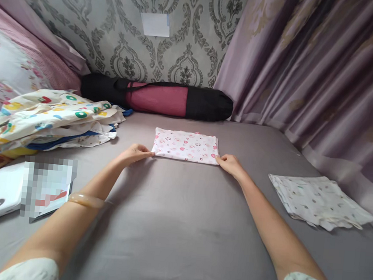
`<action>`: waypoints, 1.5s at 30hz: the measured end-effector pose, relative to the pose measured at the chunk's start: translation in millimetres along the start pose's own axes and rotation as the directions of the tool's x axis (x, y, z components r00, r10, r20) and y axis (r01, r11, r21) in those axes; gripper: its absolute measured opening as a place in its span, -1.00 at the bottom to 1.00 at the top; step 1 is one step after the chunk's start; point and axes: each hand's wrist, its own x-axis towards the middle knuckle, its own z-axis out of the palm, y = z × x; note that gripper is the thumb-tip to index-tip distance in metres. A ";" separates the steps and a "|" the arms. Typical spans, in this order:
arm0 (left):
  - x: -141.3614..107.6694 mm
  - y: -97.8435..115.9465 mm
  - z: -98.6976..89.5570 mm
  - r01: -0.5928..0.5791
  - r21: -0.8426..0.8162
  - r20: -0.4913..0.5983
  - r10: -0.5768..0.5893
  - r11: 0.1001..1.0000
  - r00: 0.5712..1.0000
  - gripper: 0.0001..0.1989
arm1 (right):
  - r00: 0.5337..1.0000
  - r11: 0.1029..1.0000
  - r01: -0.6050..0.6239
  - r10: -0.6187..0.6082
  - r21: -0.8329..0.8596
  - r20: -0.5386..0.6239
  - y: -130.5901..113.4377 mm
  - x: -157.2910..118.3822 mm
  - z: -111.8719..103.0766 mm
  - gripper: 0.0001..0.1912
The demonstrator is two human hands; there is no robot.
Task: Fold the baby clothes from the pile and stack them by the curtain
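A pink-and-white printed cloth (186,146), folded into a flat rectangle, lies on the grey bedsheet (179,218) in front of me. My left hand (137,153) pinches its near left corner between thumb and fingers. At the near right corner, my right hand (230,164) has the same kind of pinch. Both arms reach forward, and a bangle (86,200) sits on the left forearm. The cloth's underside is hidden.
A folded white patterned cloth (321,201) lies to the right. On the left are piled printed fabrics (57,116), a white power bank (6,188) with a cable, and a blurred-out device (51,188). A black-and-maroon roll bag (157,98) lies along the wall; curtains (312,68) hang at right.
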 end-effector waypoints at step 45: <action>75.5 49.3 109.4 -0.234 0.752 -0.160 0.514 0.617 0.842 -0.47 | 0.849 0.792 0.489 -0.528 -0.366 -0.008 -106.2 31.9 85.1 -0.45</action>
